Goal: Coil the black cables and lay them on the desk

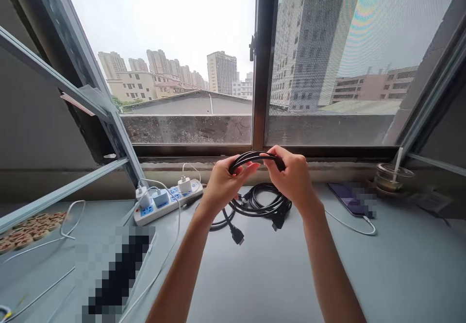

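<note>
Between my two hands, above the table, is a looped black cable (253,156). My left hand (226,179) has its fingers closed around the loop's left side. On the right side my right hand (289,175) grips the same loop, thumb and fingers wrapped over it. Below them a coiled black cable (262,211) lies on the table, a plug end (278,220) pointing toward me. A second plug (237,235) rests further left on a short length of cable; whether it belongs to the held loop I cannot tell.
At the back left a white power strip (169,206) holds several chargers with white cords. A phone (347,199) on a white cable lies to the right, near a lidded cup (393,177) with a straw. A blurred dark object (120,274) sits at front left. Windows stand behind the table (255,284).
</note>
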Motion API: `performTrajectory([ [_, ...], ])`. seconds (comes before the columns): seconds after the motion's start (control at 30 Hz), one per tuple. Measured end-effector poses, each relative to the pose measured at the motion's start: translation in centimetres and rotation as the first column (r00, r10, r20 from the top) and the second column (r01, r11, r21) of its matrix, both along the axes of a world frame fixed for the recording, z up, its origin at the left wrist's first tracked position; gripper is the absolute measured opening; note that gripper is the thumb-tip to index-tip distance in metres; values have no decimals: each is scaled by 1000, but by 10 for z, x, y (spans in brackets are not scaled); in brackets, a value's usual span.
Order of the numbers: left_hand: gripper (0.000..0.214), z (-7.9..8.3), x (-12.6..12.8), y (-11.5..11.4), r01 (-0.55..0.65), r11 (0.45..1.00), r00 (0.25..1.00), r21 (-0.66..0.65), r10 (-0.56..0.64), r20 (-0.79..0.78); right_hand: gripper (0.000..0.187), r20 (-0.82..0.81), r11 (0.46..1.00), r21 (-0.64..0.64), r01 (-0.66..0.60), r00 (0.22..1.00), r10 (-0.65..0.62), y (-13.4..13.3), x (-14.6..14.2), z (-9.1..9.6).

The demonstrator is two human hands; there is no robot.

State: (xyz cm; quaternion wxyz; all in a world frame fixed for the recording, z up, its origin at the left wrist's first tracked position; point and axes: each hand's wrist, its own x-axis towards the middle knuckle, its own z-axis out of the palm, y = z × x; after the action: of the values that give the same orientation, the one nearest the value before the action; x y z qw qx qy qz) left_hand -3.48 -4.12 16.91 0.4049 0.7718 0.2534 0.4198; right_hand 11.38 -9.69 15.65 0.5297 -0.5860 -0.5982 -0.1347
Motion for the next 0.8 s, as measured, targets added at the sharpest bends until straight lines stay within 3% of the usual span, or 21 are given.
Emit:
performTrajectory([
  [0.17,44,-2,1,5,124,988,992,-87,-124,14,29,-147,980,-6,-200,969,197,-7,-4,4],
  [0.3,61,2,2,0,106,977,992,-185,-92,85,12,-294,918,17,-396,875,383,-16,-11,10],
  [0.37,61,6,1,-4,111,958,991,-263,-89,95,23,-313,895,38,-445,845,433,-21,-14,13],
  [0.53,53,13,-3,-9,224,900,973,-373,-186,135,30,-355,873,42,-485,810,467,-26,-14,15],
  [0.67,44,13,-4,-6,292,861,955,-416,-236,182,29,-311,895,52,-442,845,436,-21,-10,11],
  [0.8,42,11,-2,-6,291,858,951,-424,-214,222,26,-254,918,36,-396,884,392,-15,-7,8],
])
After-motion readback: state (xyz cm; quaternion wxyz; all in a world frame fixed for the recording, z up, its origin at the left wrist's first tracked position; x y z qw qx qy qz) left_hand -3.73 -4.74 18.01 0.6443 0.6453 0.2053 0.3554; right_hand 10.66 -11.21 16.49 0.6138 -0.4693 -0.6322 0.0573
